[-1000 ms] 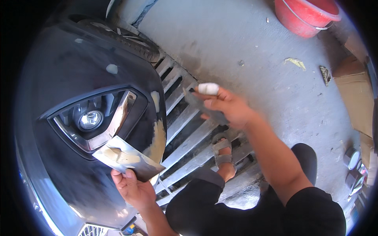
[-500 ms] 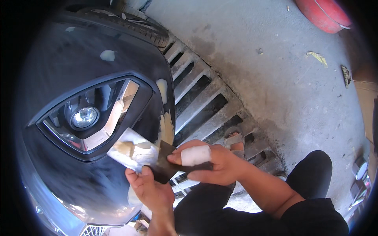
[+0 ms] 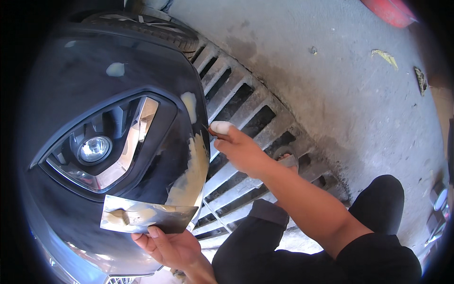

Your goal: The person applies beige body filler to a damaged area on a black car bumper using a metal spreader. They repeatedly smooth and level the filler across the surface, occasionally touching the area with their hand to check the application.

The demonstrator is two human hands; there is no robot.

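My left hand (image 3: 172,248) grips a rectangular metal plate (image 3: 177,218) by its lower edge, thumb on top. Tan body filler (image 3: 116,217) is smeared over the plate's left half. My right hand (image 3: 236,144), one finger wrapped in white, is closed at the rim of a dark car bumper (image 3: 156,156). A thin dark putty spreader (image 3: 206,128) pokes from its fingers, almost edge-on, most of it hidden. It lies close to the top of a wide streak of tan filler (image 3: 189,175) along the bumper's corner. Whether the blade touches the bumper I cannot tell.
A lamp (image 3: 94,149) in a chrome-edged recess is set in the bumper. Paler filler patches (image 3: 188,106) dot the surface. A slotted drain grate (image 3: 241,113) runs beside the car, past a tire (image 3: 177,40). A red bucket (image 3: 390,12) stands at the far right.
My right hand has lifted the spreader off the plate and moved up to the bumper's edge. My left hand has moved the plate down and left, uncovering more of the filler streak.
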